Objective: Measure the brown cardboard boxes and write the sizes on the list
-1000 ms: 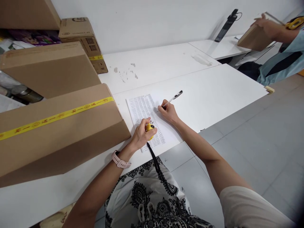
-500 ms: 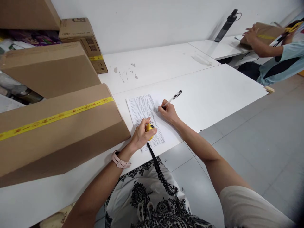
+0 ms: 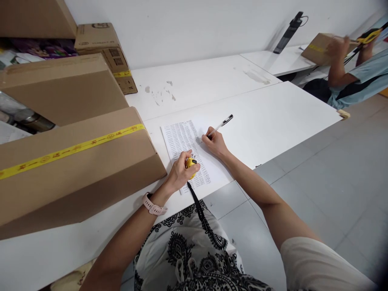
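Note:
A printed sheet of paper (image 3: 182, 139) covered in small rows of text lies on the white table (image 3: 266, 117). My right hand (image 3: 214, 142) is closed round a pen (image 3: 222, 123), its tip on the sheet's right side. My left hand (image 3: 181, 170) rests on the lower part of the sheet, fingers closed round a small yellow object (image 3: 190, 163) with a black strap (image 3: 195, 200) hanging off the table edge. A pink watch (image 3: 153, 205) is on my left wrist.
A large cardboard box with yellow tape (image 3: 72, 165) stands just left of the sheet, with more boxes (image 3: 103, 48) behind it. At the far right another person (image 3: 351, 72) handles a cardboard box (image 3: 318, 48). Grey floor tiles (image 3: 333, 182) lie right of the table.
My hands and the pen have hardly moved. The other person at the far right has turned and shifted their cardboard box and raised an arm.

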